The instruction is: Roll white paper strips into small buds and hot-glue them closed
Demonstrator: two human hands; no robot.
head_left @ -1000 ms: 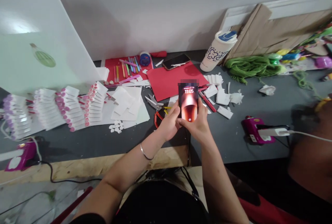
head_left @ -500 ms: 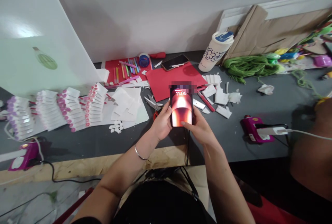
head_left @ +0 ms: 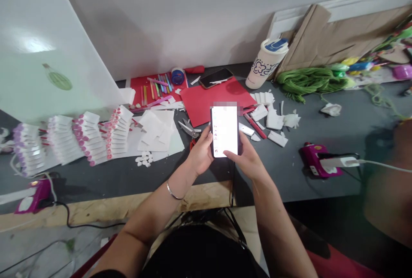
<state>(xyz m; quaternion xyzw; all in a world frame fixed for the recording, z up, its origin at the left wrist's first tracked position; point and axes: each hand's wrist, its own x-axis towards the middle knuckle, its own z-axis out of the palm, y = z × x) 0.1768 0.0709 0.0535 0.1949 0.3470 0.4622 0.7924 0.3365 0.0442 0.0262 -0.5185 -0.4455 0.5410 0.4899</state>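
Between my two hands is a smartphone [head_left: 225, 130], held upright over the table with a bright white screen. My left hand [head_left: 201, 153] grips its left edge, and a bracelet circles that wrist. My right hand [head_left: 247, 155] holds the right edge, its thumb resting over the lower part of the screen. Just left of the phone lie scissors [head_left: 188, 129], their handles partly hidden by my left hand. Behind the phone is a red sheet [head_left: 199, 102], and white paper scraps [head_left: 275, 119] lie to its right.
Fanned white strips with pink and purple tips [head_left: 119, 134] lie left, near white sheets [head_left: 154, 130]. At the back stand a patterned tumbler [head_left: 265, 65] and a second phone [head_left: 216, 78]. Green yarn [head_left: 302, 83] and a purple power adapter [head_left: 322, 162] are right, beside another person's arm [head_left: 391, 188].
The phone's screen has gone from a reddish lock screen with a clock to a mostly white page. Both hands keep their hold and have hardly moved.
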